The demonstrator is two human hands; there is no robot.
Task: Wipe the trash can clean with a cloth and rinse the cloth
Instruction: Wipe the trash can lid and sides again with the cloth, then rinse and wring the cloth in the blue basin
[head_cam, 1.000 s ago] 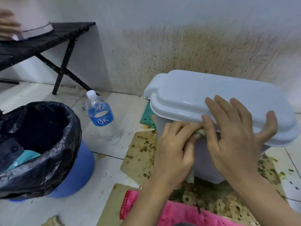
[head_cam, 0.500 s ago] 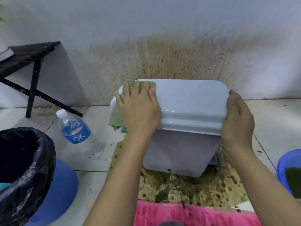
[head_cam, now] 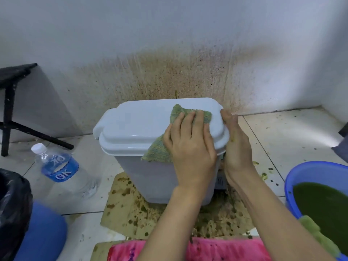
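Right hand [head_cam: 237, 147] is seen edge-on at the right end of the lid [head_cam: 135, 127], fingertips hooked over the rim, palm side hidden. A dark grey part at the base of the can [head_cam: 160, 181] is mostly hidden behind that wrist, so it can't be identified. Left hand [head_cam: 190, 146] lies flat on the cloth [head_cam: 158, 153], fingers straight and together, pressing it onto the lid's right half. One cloth corner hangs over the front edge and most of the cloth is under the palm. The can is white, lid closed, and stands on stained cardboard [head_cam: 120, 208] against the wall [head_cam: 169, 44]. The bagged bin [head_cam: 13, 204] is cut off at left. The blue basin [head_cam: 310, 168] is cut off at right and holds opaque dark green liquid, with a yellow-green lump at its near rim that may or may not be cloth. A pink item [head_cam: 207, 249] is cropped at the bottom edge and unidentifiable. Only a corner and the legs of the black table [head_cam: 8, 110] are in frame. The bottle [head_cam: 60, 166] leans on the floor [head_cam: 282, 132], white cap, blue label reading "OK". The floor is pale tile with green-brown specks, and the wall is white with brown spatter behind the can.
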